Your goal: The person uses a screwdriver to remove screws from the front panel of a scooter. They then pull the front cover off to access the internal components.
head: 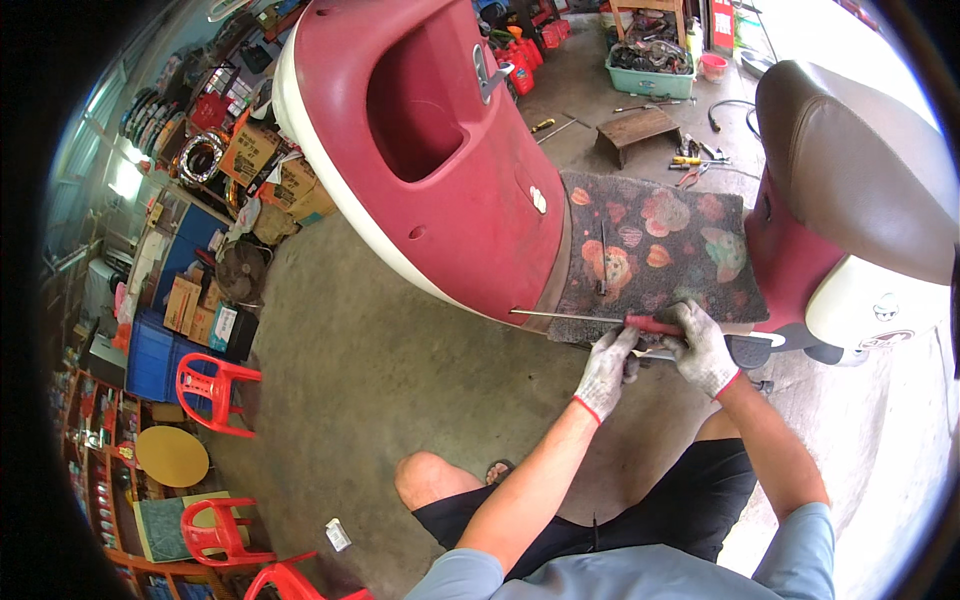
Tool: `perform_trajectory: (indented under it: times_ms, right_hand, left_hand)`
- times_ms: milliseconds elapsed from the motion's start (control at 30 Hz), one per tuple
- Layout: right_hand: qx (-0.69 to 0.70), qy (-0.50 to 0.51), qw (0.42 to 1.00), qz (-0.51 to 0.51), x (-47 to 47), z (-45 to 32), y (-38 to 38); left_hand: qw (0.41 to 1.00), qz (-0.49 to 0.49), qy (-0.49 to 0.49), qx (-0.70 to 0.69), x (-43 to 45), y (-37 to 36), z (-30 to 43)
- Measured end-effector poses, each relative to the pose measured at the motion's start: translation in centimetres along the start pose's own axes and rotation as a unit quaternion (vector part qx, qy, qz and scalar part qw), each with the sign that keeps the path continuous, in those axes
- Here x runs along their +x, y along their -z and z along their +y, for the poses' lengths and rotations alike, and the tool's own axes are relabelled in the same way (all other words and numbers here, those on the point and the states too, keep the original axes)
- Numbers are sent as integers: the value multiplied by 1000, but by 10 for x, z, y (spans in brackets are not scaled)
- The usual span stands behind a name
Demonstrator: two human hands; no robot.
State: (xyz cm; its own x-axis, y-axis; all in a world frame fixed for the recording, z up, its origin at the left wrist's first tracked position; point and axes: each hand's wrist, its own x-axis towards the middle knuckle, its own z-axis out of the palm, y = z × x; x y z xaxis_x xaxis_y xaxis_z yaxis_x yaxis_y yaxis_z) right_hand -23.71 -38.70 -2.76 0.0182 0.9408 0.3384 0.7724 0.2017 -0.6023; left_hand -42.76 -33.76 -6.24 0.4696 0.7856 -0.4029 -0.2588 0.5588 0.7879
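Observation:
A long screwdriver (574, 316) with a red handle lies nearly level in front of me. Its tip meets a small hole near the lower edge of the scooter's red leg shield (480, 247). In a grey-white work glove, my right hand (701, 352) grips the rear of the handle. My left hand (609, 366), gloved too, is closed around the front of the handle, where it joins the shaft. On the patterned floor mat (682, 259) of the scooter rests a second, thin dark screwdriver (603, 262).
The brown scooter seat (855, 165) rises at right. Beyond the scooter are a low wooden stool (637, 133), pliers (691, 177) and a green bin of parts (651, 79). Red plastic chairs (214, 394) and cardboard boxes (251, 154) line the left. A small white box (338, 535) lies on the concrete floor.

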Motion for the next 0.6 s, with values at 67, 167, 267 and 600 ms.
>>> perform_trajectory:
  times_ms: [67, 167, 267, 600]
  right_hand:
    - [185, -102, 977, -18, -1, 0, -1]
    - [538, -433, 718, -92, -2, 3, 2]
    - [344, -251, 902, -63, -5, 3, -2]
    - [427, -275, 859, -61, -18, 26, -18]
  left_hand:
    - [1000, -6, -6, 23, 4, -8, 0]
    - [997, 52, 0, 51, 9, -13, 1]
    - [997, 72, -3, 11, 10, -13, 1]
    - [999, 47, -9, -20, 9, -8, 1]
